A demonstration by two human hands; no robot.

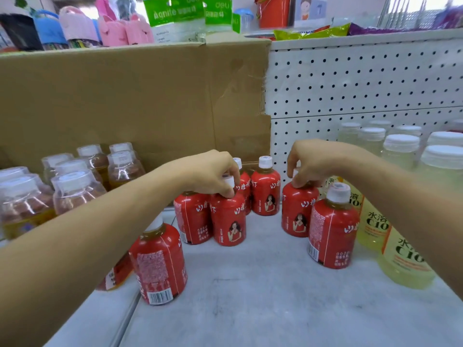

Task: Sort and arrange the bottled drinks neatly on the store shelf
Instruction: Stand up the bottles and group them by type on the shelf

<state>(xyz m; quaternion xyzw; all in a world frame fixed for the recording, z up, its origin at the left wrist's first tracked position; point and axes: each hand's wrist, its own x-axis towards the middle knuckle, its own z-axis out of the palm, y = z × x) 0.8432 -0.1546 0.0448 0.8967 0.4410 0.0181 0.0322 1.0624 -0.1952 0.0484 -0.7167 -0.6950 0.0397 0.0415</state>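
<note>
Left hand (213,171) is reaching in over the middle of the pale speckled shelf deck (263,296). Its thumb and fingertips are pinching the white screw cap of a small red-sleeved plastic drink bottle (228,219), which is standing upright. The sleeve is showing white brush characters and a drawn figure in red (the small print beside it is too fine to read).

Right hand (308,164) is coming from above, fingers curling round the cap of a second red-sleeved bottle (297,211). That bottle is also standing upright, right of the deck's middle.

More red-sleeved bottles are standing around these:
- a third red bottle (193,216) is touching the left-hand bottle on its left;
- a rear pair of red bottles (265,194) is sitting toward the back edge;
- a front-right red bottle (333,229) is standing just beside the right-hand bottle, turning its barcode and dense white text outward;
- a front-left red bottle (157,264) is sitting under the left forearm, barcode outward.

Along the right edge, pale yellow drink bottles (375,221) are showing labels reading "水溶" and "C10" (the rest is being cut off by the forearm). White-capped pale bottles (400,149) are filling the rear right corner. Amber drinks under clear overcaps (75,191) are crowding the left edge.

A brown cardboard sheet (125,96) is standing along the back at left, and a white perforated panel (363,83) is showing at right. Above, green-and-white packs (172,16) are reading "Agnite".
</note>
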